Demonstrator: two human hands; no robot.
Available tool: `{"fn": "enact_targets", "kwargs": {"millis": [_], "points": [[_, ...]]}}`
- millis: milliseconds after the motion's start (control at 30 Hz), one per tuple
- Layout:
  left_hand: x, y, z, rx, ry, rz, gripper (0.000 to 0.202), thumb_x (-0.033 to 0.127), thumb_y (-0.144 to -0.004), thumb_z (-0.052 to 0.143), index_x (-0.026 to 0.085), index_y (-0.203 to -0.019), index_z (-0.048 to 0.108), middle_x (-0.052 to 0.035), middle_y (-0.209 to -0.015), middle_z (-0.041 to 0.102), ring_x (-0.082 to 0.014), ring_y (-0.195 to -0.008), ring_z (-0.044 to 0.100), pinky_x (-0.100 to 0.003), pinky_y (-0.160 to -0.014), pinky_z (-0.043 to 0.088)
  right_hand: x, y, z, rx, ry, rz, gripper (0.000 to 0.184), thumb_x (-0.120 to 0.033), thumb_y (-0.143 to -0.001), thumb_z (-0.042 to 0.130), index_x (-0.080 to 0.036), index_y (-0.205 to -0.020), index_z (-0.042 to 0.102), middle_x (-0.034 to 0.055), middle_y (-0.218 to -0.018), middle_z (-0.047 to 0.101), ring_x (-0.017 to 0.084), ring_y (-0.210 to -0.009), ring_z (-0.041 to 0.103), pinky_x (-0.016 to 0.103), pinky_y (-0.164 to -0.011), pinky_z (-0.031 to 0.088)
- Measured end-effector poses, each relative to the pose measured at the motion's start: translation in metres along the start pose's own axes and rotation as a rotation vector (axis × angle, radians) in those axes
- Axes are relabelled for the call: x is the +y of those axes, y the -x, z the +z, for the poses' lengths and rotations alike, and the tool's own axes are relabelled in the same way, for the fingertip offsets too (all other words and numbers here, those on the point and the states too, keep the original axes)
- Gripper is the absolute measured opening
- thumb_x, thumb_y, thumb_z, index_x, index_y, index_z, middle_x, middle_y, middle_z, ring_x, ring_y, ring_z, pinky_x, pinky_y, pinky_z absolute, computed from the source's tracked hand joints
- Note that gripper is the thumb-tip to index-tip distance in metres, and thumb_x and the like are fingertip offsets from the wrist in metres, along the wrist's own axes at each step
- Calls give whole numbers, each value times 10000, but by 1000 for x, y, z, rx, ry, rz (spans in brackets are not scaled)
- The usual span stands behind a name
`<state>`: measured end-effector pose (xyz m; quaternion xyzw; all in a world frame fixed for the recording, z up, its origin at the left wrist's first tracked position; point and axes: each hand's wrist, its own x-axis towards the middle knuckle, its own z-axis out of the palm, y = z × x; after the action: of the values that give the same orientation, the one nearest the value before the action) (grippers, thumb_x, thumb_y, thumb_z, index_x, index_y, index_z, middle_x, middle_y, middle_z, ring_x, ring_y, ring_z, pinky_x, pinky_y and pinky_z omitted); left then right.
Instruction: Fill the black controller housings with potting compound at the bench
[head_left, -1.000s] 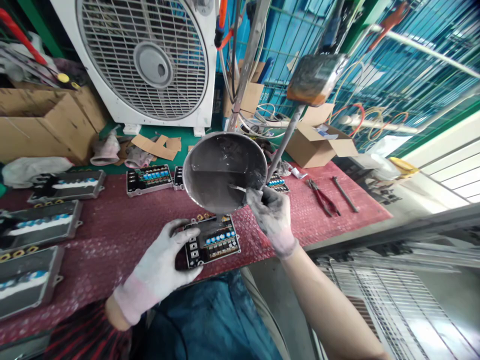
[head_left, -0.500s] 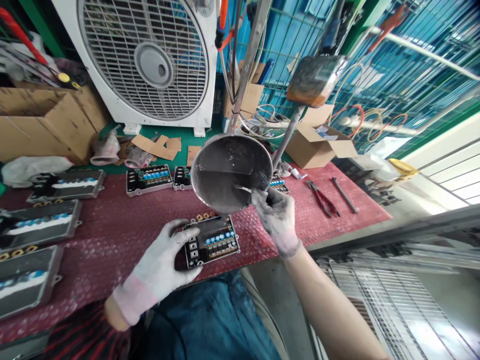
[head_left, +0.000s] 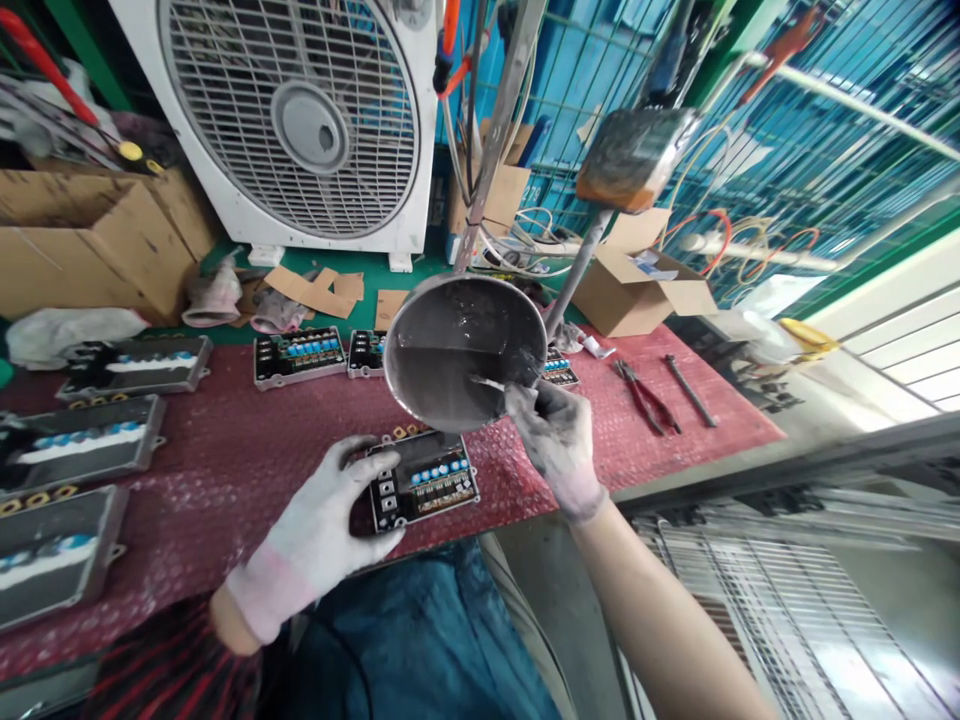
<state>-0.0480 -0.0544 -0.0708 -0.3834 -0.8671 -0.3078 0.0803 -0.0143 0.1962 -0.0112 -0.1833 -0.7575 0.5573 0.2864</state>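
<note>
My gloved left hand [head_left: 322, 525] grips the left edge of a small electronic module [head_left: 425, 478] with blue parts, lying on the red bubble-wrap mat [head_left: 225, 470]. My gloved right hand [head_left: 553, 435] is closed on the rim of a tilted metal bowl [head_left: 465, 350] of grey liquid, held just above the module. A thin white stick [head_left: 487, 381] lies in the bowl by my right fingers.
Several filled trays [head_left: 82, 440] sit at the left, more modules [head_left: 300, 358] behind the bowl. Pliers [head_left: 645, 392] and a metal rod [head_left: 690, 388] lie at the right. A white fan [head_left: 300, 120], cardboard boxes [head_left: 82, 240] and a blue wire fence [head_left: 750, 130] stand behind.
The bowl and my right hand have shifted slightly right and lower. My left hand stays on the module.
</note>
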Motion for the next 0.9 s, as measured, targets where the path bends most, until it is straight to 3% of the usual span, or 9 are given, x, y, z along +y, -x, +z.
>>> {"fn": "enact_targets", "kwargs": {"millis": [367, 900], "points": [[1, -1, -1, -51, 20, -71, 626, 282, -667, 783, 267, -1256, 572, -79, -1313, 534, -278, -1168, 628, -438, -1031, 550, 3, 1, -3, -34, -13, 22, 350, -457, -691, 641, -198, -550, 452, -53, -556, 356, 79, -546, 301, 244, -480, 268], [4, -2, -2, -50, 37, -72, 601, 294, -688, 763, 242, -1257, 575, -86, -1300, 549, -275, -1164, 632, -432, -1041, 545, -1, 7, -6, -12, 36, -39, 368, -423, -686, 615, -218, -499, 374, -66, -518, 281, 74, -518, 240, 241, -448, 211]]}}
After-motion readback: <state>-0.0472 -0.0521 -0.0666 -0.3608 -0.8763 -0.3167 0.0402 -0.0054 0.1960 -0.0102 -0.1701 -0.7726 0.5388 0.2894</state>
